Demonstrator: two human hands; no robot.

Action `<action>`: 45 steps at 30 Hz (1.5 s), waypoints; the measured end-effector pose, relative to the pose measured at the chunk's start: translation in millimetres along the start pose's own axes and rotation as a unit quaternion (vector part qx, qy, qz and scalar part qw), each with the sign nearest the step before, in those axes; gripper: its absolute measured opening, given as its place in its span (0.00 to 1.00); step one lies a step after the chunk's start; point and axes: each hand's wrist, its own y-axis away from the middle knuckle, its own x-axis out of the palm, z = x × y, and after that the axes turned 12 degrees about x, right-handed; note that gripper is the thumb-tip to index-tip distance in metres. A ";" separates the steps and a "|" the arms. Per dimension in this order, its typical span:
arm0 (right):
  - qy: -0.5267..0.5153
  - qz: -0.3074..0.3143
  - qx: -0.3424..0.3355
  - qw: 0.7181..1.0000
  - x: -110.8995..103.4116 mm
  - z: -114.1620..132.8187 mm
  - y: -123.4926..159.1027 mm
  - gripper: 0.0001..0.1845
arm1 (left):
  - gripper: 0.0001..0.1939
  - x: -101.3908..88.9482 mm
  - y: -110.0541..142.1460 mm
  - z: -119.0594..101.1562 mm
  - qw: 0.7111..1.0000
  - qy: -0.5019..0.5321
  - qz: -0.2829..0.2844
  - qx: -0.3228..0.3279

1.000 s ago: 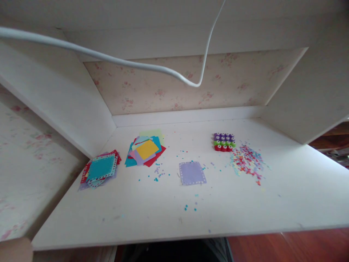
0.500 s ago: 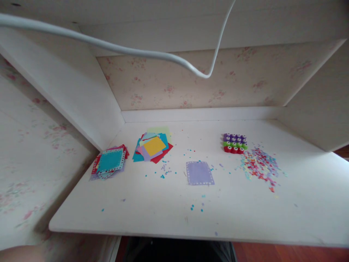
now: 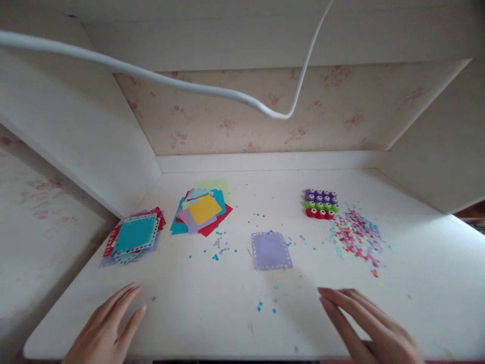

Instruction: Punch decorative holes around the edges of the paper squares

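My left hand (image 3: 108, 326) is over the front left of the white desk, thumb apart from the fingers, holding nothing. Nearest to it lies a pile of punched paper squares (image 3: 136, 233), a blue one on top, with hole-patterned edges. My right hand (image 3: 373, 328) hovers at the front right, fingers stretched out and nothing visible in them; its thumb and index tips are close together. Between the hands and farther back, a single lilac paper square (image 3: 271, 251) with punched borders lies flat, touched by neither hand.
Plain coloured paper sheets (image 3: 200, 210) lie in a loose stack at back left. Small purple, green and red paper punches (image 3: 321, 204) stand in rows beside a heap of paper confetti (image 3: 358, 232). Confetti bits dot the white desk (image 3: 212, 323). A white cable (image 3: 189, 85) crosses overhead.
Both my hands have come into view over the desk's front. The view has shifted slightly; the papers, punches and confetti keep their arrangement.
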 end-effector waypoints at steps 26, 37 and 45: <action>-0.004 0.087 0.102 0.991 90.3 -49.3 -91.7 0.16 | 0.18 25.7 -163.8 -172.5 0.938 0.329 -0.005 0.112; -0.429 0.072 0.319 0.842 101.0 11.6 -103.1 0.38 | 0.35 30.5 -198.6 -170.4 0.774 0.628 0.046 -0.065; -0.358 0.159 0.250 0.885 112.2 15.4 -94.5 0.23 | 0.22 -6.6 -182.7 -109.9 0.846 0.519 -0.036 -0.119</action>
